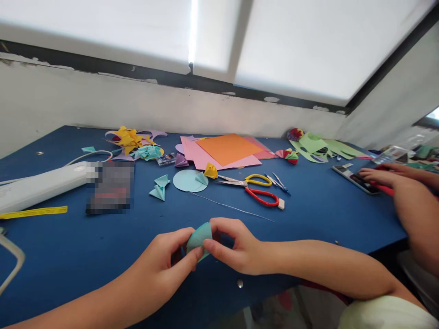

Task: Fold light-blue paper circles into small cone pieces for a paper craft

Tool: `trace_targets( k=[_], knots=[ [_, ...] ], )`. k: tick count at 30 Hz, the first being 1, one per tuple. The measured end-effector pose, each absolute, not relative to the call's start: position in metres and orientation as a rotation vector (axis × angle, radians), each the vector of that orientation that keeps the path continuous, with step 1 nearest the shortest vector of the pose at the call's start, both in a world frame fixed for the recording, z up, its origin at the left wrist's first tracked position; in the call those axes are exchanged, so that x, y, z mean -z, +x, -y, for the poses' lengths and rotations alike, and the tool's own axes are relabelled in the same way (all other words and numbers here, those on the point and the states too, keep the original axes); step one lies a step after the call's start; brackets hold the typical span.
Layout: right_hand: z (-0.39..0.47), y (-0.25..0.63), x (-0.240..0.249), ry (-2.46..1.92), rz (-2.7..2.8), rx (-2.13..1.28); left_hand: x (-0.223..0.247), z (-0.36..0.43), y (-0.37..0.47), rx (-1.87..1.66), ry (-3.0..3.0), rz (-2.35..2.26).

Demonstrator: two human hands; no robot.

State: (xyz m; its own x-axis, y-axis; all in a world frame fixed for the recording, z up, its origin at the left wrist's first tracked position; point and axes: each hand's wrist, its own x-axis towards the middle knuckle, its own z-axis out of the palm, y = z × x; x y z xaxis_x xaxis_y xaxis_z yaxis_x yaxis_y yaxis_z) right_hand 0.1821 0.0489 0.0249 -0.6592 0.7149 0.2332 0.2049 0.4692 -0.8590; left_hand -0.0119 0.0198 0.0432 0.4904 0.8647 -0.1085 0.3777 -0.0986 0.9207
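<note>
Between my two hands, a bent piece of light-blue paper (200, 236) is held just above the blue table. My left hand (171, 256) pinches its left side with thumb and fingers. On its right edge, the thumb and fingers of my right hand (235, 244) grip the same paper. Beyond the hands lie light-blue paper circles (188, 180) with a small folded piece on them. Folded light-blue paper pieces (160, 188) rest to their left. Scissors (245, 183) with one yellow and one red handle lie to the right, near a folded yellow piece (211, 171).
Orange paper (228, 148) tops a stack of pink sheets at the back. Green scraps (313, 145) lie back right; yellow folded pieces (126, 138) back left. A thin wire (233, 208) crosses the table (308, 214). A white device (44, 186) sits left. Another person's hand touches a phone (355, 179).
</note>
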Motion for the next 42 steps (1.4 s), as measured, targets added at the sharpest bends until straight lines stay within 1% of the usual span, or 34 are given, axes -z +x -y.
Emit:
trace_targets(
  k=[3,9,15,19,22,24,26,28,30,32,38,42],
  knots=[
    [-0.049,0.181,-0.026,-0.780,2.117,-1.125,-0.043,-0.019,-0.011,-0.579,1.681,-1.085],
    [-0.048,0.179,-0.026,-0.827,2.085,-1.021,-0.043,-0.022,-0.010,-0.597,1.390,-1.007],
    [-0.049,0.179,-0.024,-0.893,2.094,-0.991,-0.042,-0.023,-0.010,-0.611,1.352,-1.032],
    [-0.048,0.178,-0.025,-0.826,2.151,-1.000,-0.042,-0.025,-0.011,-0.581,1.350,-1.007],
    [-0.047,0.179,-0.024,-0.755,2.260,-0.929,-0.041,-0.026,-0.012,-0.611,1.396,-1.024],
    [-0.049,0.181,-0.023,-0.703,2.287,-0.727,-0.039,-0.026,-0.013,-0.625,1.411,-1.056],
    [-0.054,0.184,-0.023,-0.532,2.293,-0.291,-0.038,-0.027,-0.014,-0.636,1.410,-1.088],
    [-0.058,0.187,-0.022,-0.249,2.279,0.263,-0.039,-0.027,-0.014,-0.657,1.396,-1.100],
    [-0.061,0.189,-0.023,-0.080,2.274,0.614,-0.040,-0.027,-0.013,-0.676,1.376,-1.099],
    [-0.062,0.190,-0.023,-0.012,2.285,0.774,-0.041,-0.026,-0.013,-0.685,1.361,-1.091],
    [-0.057,0.188,-0.025,0.100,2.241,0.953,-0.038,-0.027,-0.013,-0.661,1.408,-1.021],
    [-0.056,0.187,-0.026,0.165,2.161,1.075,-0.034,-0.027,-0.014,-0.576,1.323,-0.985]
  ],
)
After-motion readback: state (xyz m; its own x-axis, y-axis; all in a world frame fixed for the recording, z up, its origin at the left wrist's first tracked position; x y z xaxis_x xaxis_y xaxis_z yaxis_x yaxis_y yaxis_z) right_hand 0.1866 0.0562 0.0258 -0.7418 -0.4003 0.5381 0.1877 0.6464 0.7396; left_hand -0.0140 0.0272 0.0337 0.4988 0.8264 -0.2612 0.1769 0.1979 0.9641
